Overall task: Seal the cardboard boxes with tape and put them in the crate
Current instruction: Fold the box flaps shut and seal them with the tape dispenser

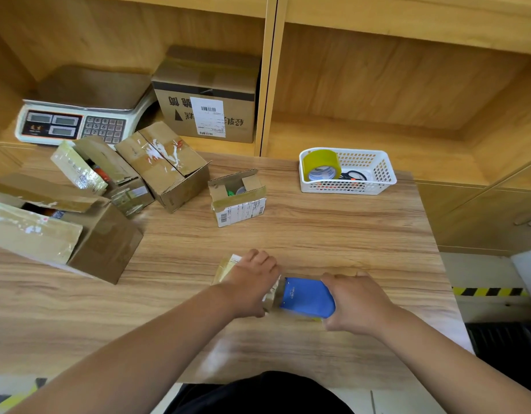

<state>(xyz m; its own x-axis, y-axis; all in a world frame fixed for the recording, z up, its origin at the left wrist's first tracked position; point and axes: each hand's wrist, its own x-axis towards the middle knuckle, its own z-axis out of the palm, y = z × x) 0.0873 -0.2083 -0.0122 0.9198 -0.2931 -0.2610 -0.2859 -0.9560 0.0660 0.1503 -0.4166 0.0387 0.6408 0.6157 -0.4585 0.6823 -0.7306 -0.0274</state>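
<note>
While the left hand [252, 279] curls over the small box [228, 265] and pins it to the table [318, 228] near the front edge, the right hand [355, 300], clenched round the blue tape dispenser [307, 297] just beside it, should pull straight along the seam, pressing tape flat.
</note>
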